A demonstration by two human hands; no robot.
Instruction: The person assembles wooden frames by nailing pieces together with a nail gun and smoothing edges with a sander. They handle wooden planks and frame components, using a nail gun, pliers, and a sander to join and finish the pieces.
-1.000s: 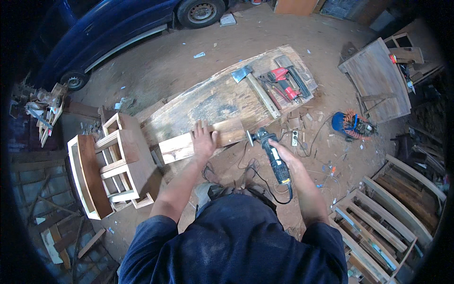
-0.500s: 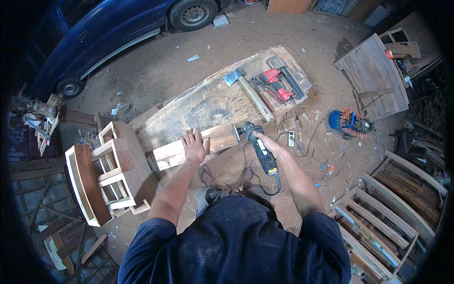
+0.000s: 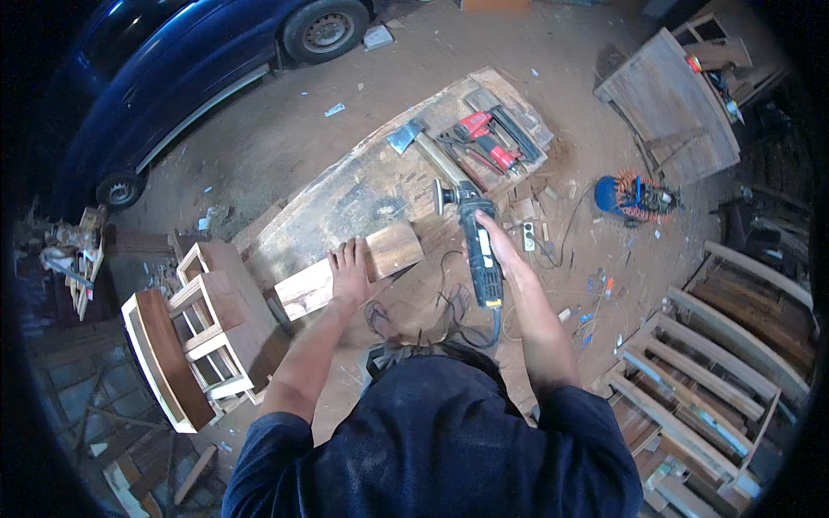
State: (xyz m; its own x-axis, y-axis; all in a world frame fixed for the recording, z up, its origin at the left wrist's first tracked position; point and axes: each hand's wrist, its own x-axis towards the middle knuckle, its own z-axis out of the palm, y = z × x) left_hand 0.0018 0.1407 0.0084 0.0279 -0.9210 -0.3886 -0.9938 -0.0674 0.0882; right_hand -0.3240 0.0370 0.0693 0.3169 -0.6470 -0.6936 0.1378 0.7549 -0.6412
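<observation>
My left hand [image 3: 349, 274] lies flat with fingers stretched over a short pale wooden board [image 3: 394, 248], pressing it on the near edge of a worn plywood worktop [image 3: 324, 207]. My right hand [image 3: 503, 246] is wrapped round the body of an angle grinder [image 3: 480, 259]. The grinder's round disc [image 3: 439, 198] stands on edge in the air, apart from the board's right end. A cord runs down from the tool's rear. Farther back on the worktop lie a hatchet [image 3: 406, 136] and a red nail gun [image 3: 486, 141].
At left stands an unfinished wooden frame with drawer openings [image 3: 233, 332]. A blue vehicle [image 3: 181, 78] is parked at the far left. To the right are a power socket strip [image 3: 528, 236], a blue machine with an orange coiled hose [image 3: 626, 197], a wooden panel [image 3: 669, 104] and slatted wooden frames [image 3: 699, 380].
The grinder has come off the board's right end and swung right, its disc now raised and turned on edge. My left hand stays on the board. The whole view has shifted slightly.
</observation>
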